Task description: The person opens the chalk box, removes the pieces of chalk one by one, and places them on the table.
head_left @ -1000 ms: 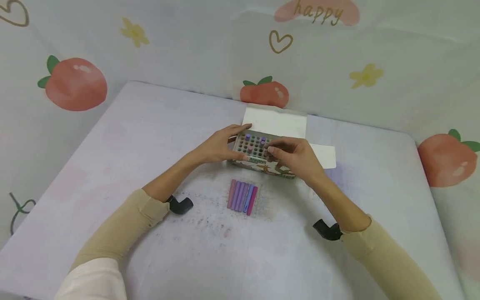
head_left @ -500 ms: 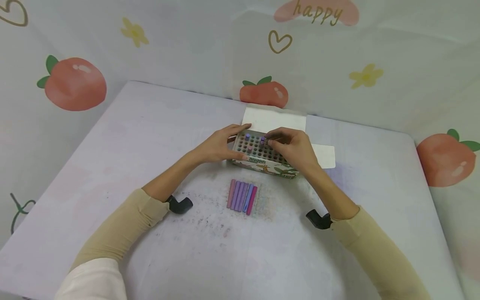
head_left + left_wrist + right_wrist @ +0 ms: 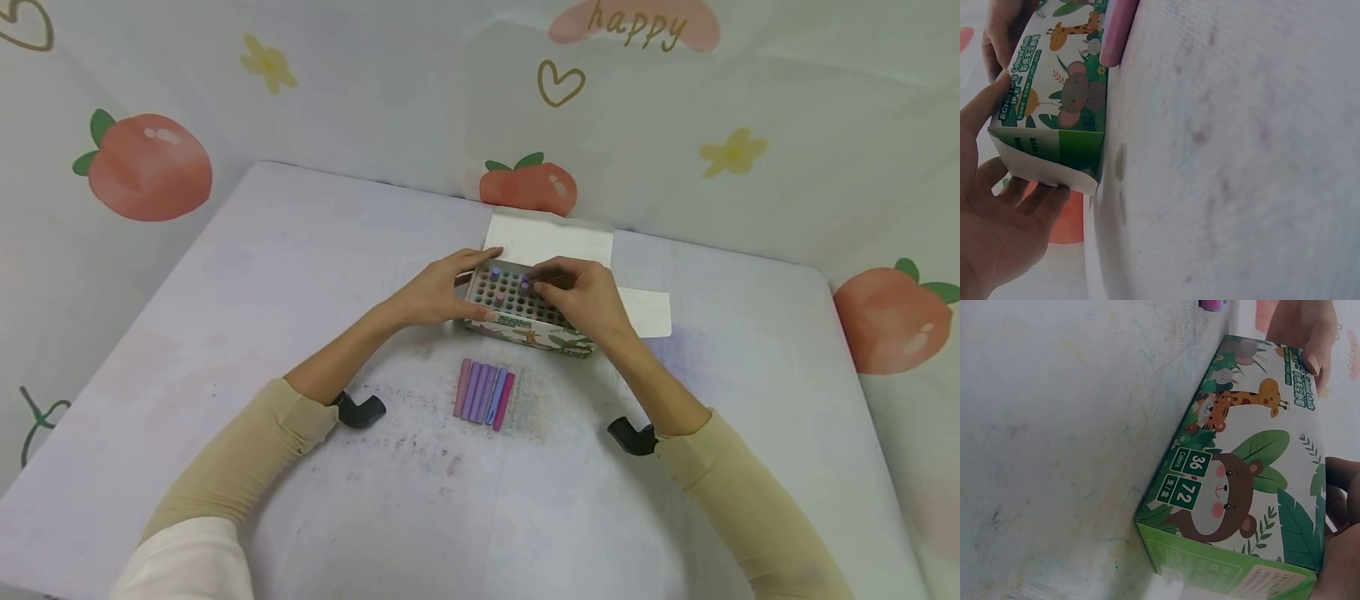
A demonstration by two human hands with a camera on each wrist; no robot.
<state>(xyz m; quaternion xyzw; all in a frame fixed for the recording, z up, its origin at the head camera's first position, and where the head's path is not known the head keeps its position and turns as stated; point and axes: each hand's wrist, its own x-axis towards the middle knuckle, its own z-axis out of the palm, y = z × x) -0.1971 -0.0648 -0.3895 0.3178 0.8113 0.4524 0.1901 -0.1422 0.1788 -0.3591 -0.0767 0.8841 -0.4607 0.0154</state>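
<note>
Tabletop (image 3: 360,500) wide beside box (image 3: 529,335), far edge (image 3: 375,182) near; left hand (image 3: 438,292) grips box.

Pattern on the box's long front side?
Cartoon animals and green leaves on white; the box front shows best in the right wrist view.

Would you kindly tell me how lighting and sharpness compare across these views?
Head view: soft light, a faint shadow near the right forearm, chalk row distinct; left wrist view: dim, table softly blurred; right wrist view: box numbers 36 and 72 readable, print on its green end faint.
</note>
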